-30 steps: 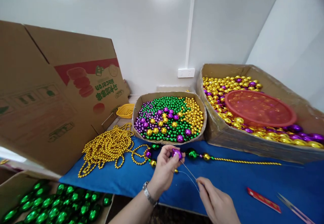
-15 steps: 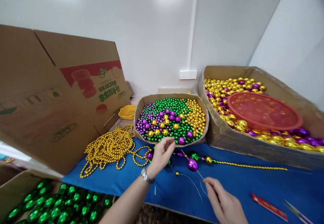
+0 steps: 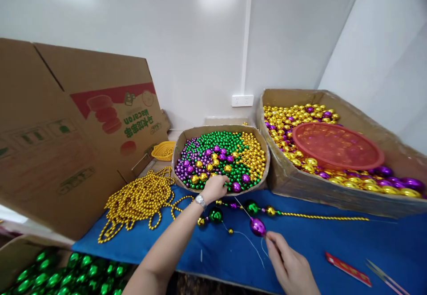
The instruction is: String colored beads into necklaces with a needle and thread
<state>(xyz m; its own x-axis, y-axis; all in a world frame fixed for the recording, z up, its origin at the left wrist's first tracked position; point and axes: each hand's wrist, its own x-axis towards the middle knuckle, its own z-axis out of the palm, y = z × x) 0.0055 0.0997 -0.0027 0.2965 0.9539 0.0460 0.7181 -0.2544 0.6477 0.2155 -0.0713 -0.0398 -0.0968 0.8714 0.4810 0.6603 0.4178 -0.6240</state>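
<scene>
My left hand [image 3: 214,186], a watch on its wrist, reaches over the near rim of a cardboard tray [image 3: 260,135] filled with green, purple and gold beads; its fingers curl down among the beads and what they hold is hidden. My right hand [image 3: 289,266] pinches a thin wire [image 3: 248,237] just below a large purple bead [image 3: 257,226] threaded on it. The strand [image 3: 320,217] runs across the blue cloth [image 3: 313,241] with a green bead [image 3: 252,207], a gold bead and a long gold string.
A pile of gold bead chain [image 3: 140,199] lies left of the tray. A big carton [image 3: 333,193] of gold and purple balls with a red basin [image 3: 336,144] stands right. A flattened carton [image 3: 66,130] leans left, over a box of green beads [image 3: 63,275]. A red strip [image 3: 348,268] and scissors [image 3: 387,278] lie at right.
My left hand let go of the large purple bead and moved forward into the bead tray. The purple bead slid down the wire toward my right hand.
</scene>
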